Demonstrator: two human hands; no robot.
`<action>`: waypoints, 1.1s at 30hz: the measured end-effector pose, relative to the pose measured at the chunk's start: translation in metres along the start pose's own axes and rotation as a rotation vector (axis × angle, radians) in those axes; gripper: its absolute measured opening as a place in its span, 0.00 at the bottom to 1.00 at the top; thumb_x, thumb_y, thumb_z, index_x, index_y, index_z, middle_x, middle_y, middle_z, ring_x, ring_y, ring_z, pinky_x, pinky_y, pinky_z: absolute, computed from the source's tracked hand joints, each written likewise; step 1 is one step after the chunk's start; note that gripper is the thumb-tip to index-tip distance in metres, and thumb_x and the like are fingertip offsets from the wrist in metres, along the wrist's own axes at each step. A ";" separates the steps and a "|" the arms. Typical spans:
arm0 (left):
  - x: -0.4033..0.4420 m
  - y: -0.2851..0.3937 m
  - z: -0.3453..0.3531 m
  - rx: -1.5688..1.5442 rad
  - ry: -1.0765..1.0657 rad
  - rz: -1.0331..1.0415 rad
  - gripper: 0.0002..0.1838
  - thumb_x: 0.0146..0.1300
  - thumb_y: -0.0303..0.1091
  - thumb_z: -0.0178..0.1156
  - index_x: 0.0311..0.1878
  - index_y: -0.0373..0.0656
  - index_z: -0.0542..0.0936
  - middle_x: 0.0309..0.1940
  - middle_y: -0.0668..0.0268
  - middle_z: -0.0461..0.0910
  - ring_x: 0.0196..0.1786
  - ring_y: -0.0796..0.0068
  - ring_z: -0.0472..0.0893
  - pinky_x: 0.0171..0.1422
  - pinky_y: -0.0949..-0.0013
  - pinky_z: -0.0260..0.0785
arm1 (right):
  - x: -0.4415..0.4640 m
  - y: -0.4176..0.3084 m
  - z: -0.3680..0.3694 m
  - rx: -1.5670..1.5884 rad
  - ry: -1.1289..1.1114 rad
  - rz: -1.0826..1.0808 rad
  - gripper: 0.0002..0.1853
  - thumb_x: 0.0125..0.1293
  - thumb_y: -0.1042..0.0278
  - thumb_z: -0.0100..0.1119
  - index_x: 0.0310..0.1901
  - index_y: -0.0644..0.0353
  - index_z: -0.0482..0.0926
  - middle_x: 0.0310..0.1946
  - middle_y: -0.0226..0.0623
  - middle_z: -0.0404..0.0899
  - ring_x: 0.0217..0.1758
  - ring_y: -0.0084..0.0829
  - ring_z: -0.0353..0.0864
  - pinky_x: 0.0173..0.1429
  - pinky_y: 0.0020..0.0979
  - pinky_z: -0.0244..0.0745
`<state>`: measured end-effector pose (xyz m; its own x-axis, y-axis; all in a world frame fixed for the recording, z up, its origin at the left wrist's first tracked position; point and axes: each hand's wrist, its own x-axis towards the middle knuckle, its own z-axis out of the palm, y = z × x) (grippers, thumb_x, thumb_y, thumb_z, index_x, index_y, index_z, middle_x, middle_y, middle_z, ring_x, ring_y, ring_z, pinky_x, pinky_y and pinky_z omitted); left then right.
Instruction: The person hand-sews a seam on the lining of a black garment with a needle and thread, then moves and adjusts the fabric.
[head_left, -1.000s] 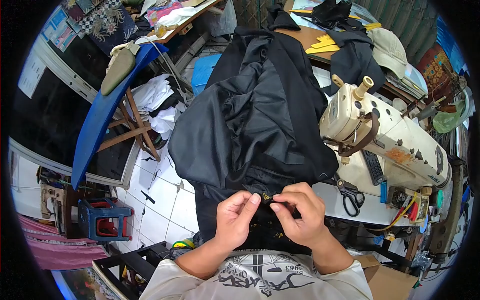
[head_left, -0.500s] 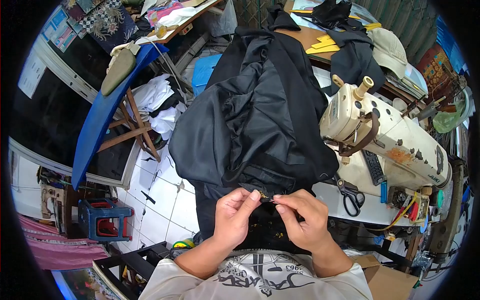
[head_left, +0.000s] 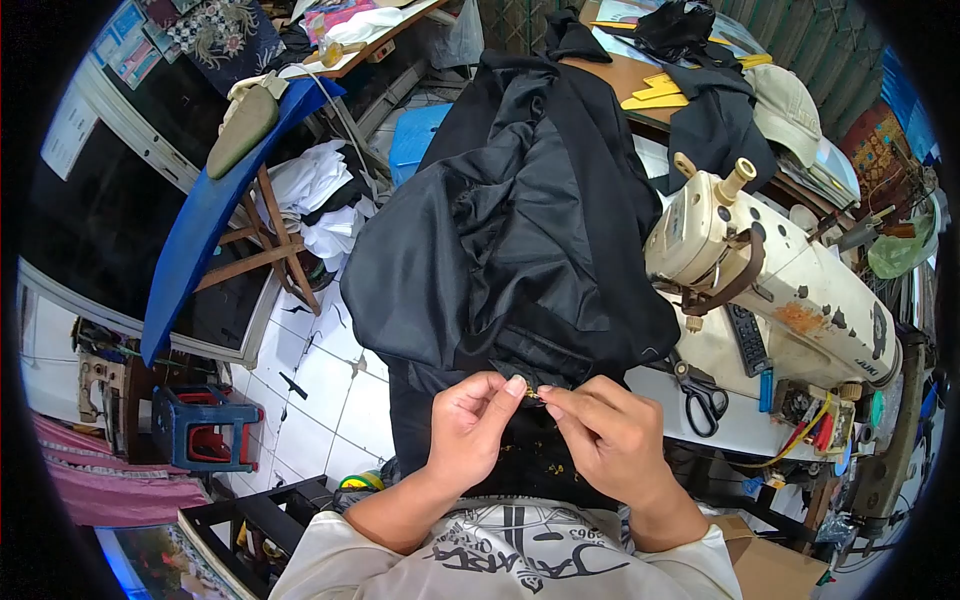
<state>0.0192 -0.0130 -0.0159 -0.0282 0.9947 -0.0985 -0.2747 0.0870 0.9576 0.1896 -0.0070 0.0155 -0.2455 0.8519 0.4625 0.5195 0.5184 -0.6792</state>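
Compared with the frame taken half a second earlier, the gap between the left hand (head_left: 466, 425) and the right hand (head_left: 612, 435) is reduced, and the fingers of the right hand are gathered more closely together. The surroundings are shifted slightly within the view. The black garment (head_left: 450, 270) is retained in the same position, laid out in front of the person and beside the sewing machine (head_left: 775, 265), with its near edge brought between the hands. Scissors (head_left: 701, 398) are placed near the right hand, apart from it.

The left thumb is pressed flat against the forefinger, and the garment's edge is pinched between them. The right thumb and forefinger are closed at a short yellow strand (head_left: 532, 393), which appears to be held by their tips. Yellow scraps (head_left: 556, 468) are scattered on the dark cloth below.

The pinched edge is largely covered by the left thumb. The garment's lower part is lost in shadow between the forearms. Both sleeves (head_left: 335, 565) are cut off by the lower border.
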 end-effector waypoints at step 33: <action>-0.001 -0.005 -0.001 -0.018 -0.004 -0.024 0.10 0.73 0.32 0.61 0.34 0.36 0.81 0.25 0.80 0.73 0.27 0.94 0.64 0.29 0.82 0.53 | -0.003 0.008 0.014 0.052 0.069 0.008 0.07 0.56 0.75 0.71 0.38 0.59 0.86 0.24 0.32 0.80 0.21 0.31 0.79 0.23 0.28 0.71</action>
<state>0.0200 -0.0143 -0.0213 -0.0173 0.9926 -0.1201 -0.2929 0.1099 0.9498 0.1829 -0.0042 0.0005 -0.1843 0.8497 0.4940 0.4778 0.5167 -0.7105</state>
